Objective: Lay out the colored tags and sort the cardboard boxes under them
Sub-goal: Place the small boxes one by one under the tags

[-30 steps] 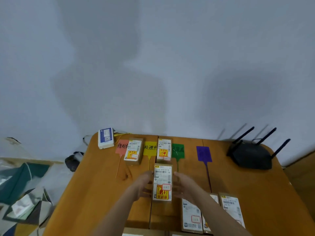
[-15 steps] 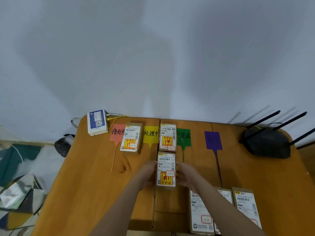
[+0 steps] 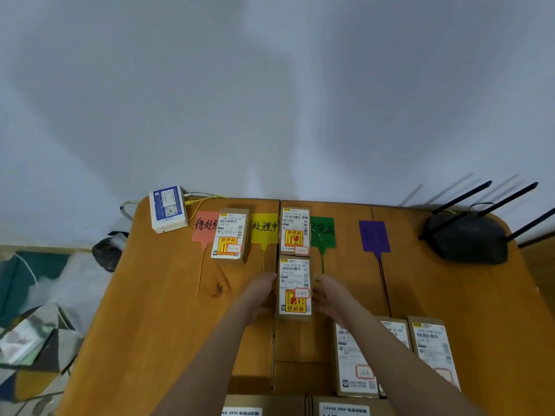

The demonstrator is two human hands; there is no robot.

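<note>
Four tags lie in a row near the table's far edge: pink (image 3: 205, 231), yellow (image 3: 264, 232), green (image 3: 323, 235) and purple (image 3: 374, 237). One labelled cardboard box (image 3: 229, 235) lies between the pink and yellow tags. A second box (image 3: 295, 231) lies between the yellow and green tags. A third box (image 3: 295, 288) lies on the table right in front of the second, end to end with it. My left hand (image 3: 262, 292) presses its left side and my right hand (image 3: 329, 295) presses its right side, with the fingers stretched along the box.
Three more labelled boxes (image 3: 356, 360) (image 3: 398, 331) (image 3: 434, 348) lie at the near right, partly under my right forearm. Two larger boxes (image 3: 342, 409) show at the bottom edge. A white device (image 3: 168, 208) sits at the back left, a black router (image 3: 468, 240) at the back right.
Both hands have carried the third box away from me and set it down just in front of the second box. The view has tilted down toward the table.
</note>
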